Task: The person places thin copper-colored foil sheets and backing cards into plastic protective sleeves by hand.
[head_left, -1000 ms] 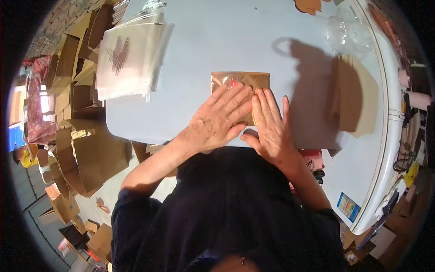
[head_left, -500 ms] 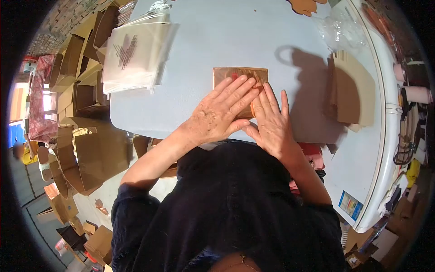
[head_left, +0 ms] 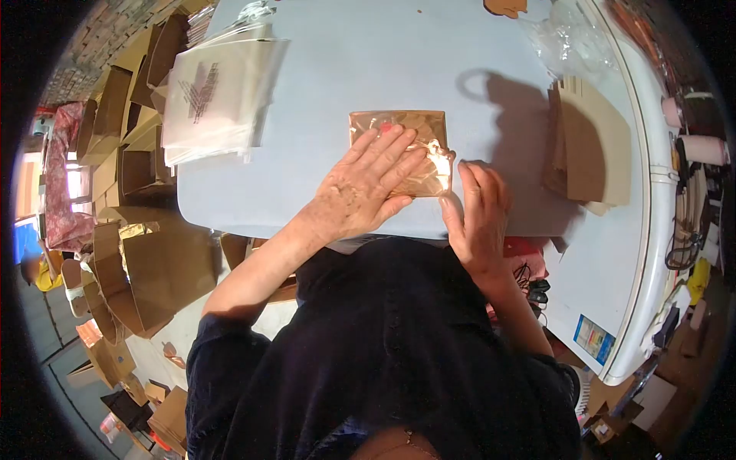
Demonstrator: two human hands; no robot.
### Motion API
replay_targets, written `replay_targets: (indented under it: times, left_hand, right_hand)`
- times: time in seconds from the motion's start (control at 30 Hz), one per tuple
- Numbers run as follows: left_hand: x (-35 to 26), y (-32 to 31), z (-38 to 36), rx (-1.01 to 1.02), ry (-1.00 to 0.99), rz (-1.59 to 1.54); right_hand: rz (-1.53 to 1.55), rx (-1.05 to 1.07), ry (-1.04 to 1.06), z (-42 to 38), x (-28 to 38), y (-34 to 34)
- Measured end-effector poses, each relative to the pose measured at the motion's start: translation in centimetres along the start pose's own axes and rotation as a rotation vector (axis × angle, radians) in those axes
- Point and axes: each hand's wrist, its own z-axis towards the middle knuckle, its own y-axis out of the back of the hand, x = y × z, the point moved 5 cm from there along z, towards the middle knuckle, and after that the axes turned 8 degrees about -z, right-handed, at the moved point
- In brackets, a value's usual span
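A flat brown rectangular packet (head_left: 431, 126) in shiny clear plastic, with a small red mark, lies on the pale blue-white tabletop near its front edge. My left hand (head_left: 359, 188) rests flat across the packet's left part, fingers stretched out and covering much of it. Just beside the packet's lower right corner, my right hand (head_left: 481, 215) is held with its fingers loosely bent and its thumb apart from them. Nothing shows between those fingers. Light glares off the plastic at the right side of the packet.
A stack of clear plastic bags (head_left: 218, 100) lies at the table's left. On the right stand brown cardboard sheets (head_left: 596, 142), with crumpled clear plastic (head_left: 575, 46) behind them. Brown pieces (head_left: 506, 6) sit at the far edge. Open cardboard boxes (head_left: 165, 264) crowd the floor at left.
My right hand has come off the packet and moved to the right and down, its fingers bending. The left hand stays flat on the packet, whose right part is now uncovered.
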Motion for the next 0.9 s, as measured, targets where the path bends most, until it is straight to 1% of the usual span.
replay_targets:
  times: [0.1,0.2,0.3,0.47,0.57,0.67,0.8,0.9]
  left_hand:
    - [0.1,0.0,0.0,0.009,0.003,-0.002]
    - [-0.3,0.4,0.1,-0.065,-0.025,-0.01]
    - [0.0,0.2,0.1,0.013,-0.002,0.003]
    - [0.0,0.2,0.1,-0.002,-0.01,0.011]
    - [-0.1,0.3,0.1,-0.004,-0.012,0.007]
    - [-0.1,0.4,0.2,-0.005,-0.007,-0.008]
    - [-0.3,0.5,0.1,-0.08,-0.016,-0.052]
    - [-0.1,0.3,0.1,0.0,0.005,-0.027]
  right_hand:
    - [-0.031,-0.04,-0.058,0.0,0.5,-0.2]
    - [-0.021,-0.106,-0.123,0.6,0.5,-0.9]
    - [0.02,-0.127,-0.174,1.2,0.3,-1.4]
    - [0.045,-0.165,-0.199,2.1,1.0,-1.1]
    - [0.164,-0.149,-0.333,2.0,0.3,-2.0]
    - [0.38,-0.147,-0.403,2.6,0.1,-2.1]
    - [0.413,-0.18,-0.437,2.8,0.2,-2.4]
    - [0.425,-0.185,-0.466,2.5,-0.2,-3.1]
